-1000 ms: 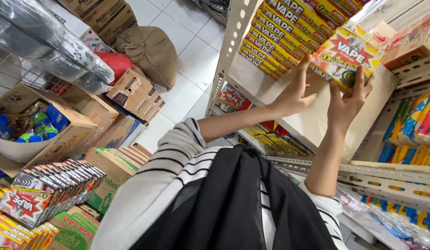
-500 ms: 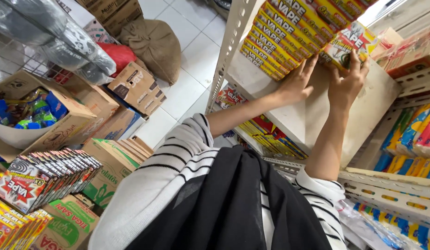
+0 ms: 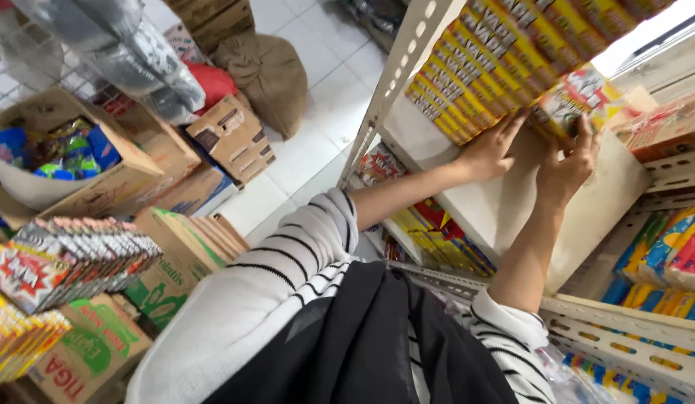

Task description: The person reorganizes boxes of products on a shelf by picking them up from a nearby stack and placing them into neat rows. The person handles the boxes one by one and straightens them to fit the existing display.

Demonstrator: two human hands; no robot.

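Note:
My right hand (image 3: 568,161) grips a colourful snack packet (image 3: 575,101) and holds it against the end of a row of yellow and red packets (image 3: 497,63) on a white shelf board (image 3: 504,202). My left hand (image 3: 491,146) lies flat against the row's lower edge, fingers spread, touching the packets. Both arms wear white sleeves with black stripes, pushed up at the elbows. A black apron covers my front.
A perforated metal shelf upright (image 3: 396,78) stands left of my hands. Lower shelves hold more packets (image 3: 669,258). At left sit open cardboard boxes (image 3: 70,161), stacked snack packs (image 3: 70,258), a brown sack (image 3: 269,71) and white floor tiles (image 3: 310,142).
Both hands have pushed the packet farther up and in against the row on the shelf. The view has tilted slightly.

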